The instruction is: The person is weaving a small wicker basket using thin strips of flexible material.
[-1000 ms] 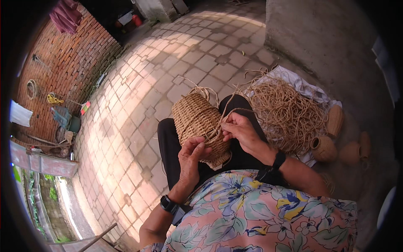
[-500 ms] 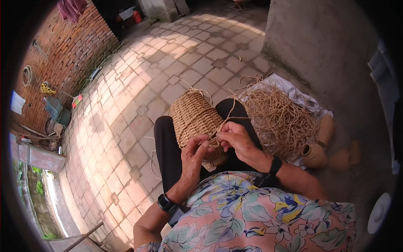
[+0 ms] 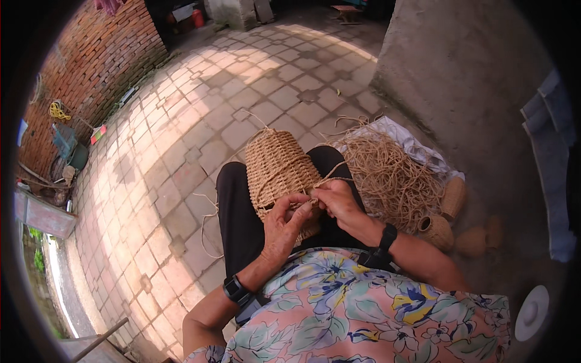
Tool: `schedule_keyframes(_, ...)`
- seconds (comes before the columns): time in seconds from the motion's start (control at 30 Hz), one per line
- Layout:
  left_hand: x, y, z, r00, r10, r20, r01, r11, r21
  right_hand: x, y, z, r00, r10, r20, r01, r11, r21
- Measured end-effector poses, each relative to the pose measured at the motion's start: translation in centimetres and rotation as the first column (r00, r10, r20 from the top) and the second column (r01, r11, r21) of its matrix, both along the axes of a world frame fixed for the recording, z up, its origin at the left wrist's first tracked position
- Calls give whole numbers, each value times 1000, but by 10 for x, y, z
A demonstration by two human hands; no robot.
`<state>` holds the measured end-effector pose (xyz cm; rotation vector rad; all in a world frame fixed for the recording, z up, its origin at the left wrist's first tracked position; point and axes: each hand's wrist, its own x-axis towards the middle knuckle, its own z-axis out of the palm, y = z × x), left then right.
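In the centre of the frame, a woven basket (image 3: 279,166) lies on the person's lap, between the two dark trouser legs. Its lower part is partly covered by the hands, so the work at the fingertips is hard to make out. The left hand (image 3: 284,227) is half closed and rests against the basket, with its thumb and forefinger close together; whether they grip something, I cannot tell. The right hand (image 3: 338,202) has its thumb and fingers pinched on a thin cord (image 3: 331,175), of which a piece runs out to the upper right; the exact place of the pinch is hidden.

Right of the centre, a tangled heap of cord (image 3: 393,175) lies on a white sheet (image 3: 417,145), mostly concealed under it. Just below is a small woven pot (image 3: 437,233) with a dark opening; the brownish shapes beside it are dim in shadow. At the lower right, a round white object (image 3: 532,313) is unclear.
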<state>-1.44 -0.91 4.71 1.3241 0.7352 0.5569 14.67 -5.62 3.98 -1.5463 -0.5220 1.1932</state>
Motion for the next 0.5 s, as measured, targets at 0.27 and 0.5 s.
schedule_keyframes(0.27,5,4,2,999,22,33,-20,998,-68,7,20,-28,778,99,621,3,987,-162)
schedule_keyframes(0.5,-11,28,-17,992,98,81,-87,987,-137,41,-2,-24,973,119,197,-130,991,44)
